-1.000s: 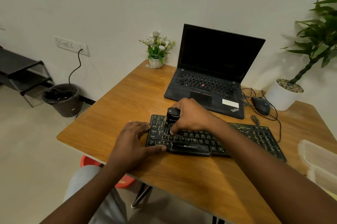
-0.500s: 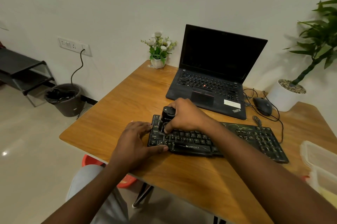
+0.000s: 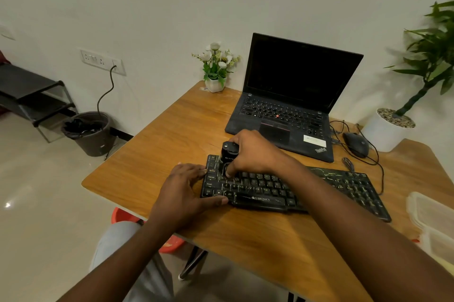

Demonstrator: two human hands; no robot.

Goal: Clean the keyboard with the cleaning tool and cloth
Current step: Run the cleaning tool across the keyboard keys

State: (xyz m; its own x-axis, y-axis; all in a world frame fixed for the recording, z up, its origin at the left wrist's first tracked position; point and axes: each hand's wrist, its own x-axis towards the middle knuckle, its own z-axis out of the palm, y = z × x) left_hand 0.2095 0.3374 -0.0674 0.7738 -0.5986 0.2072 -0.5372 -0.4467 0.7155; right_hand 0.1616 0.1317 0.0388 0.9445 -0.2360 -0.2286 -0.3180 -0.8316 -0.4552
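Left grip (image 3: 189,188) flat, fingers straight, pressing left end of keyboard (image 3: 319,186) on wood surface (image 3: 159,144). Tool (image 3: 229,150): small black stubby cylinder, upright on upper-left keys, likely light and rigid; hold by body. Right grip (image 3: 255,154) curled round tool. Keyboard black, grimy-looking, probably light plastic, may slide; brace edge. No cloth seen.

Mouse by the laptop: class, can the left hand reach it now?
Probably not directly: the left hand rests on the keyboard's left end, and the right arm lies between it and the mouse.
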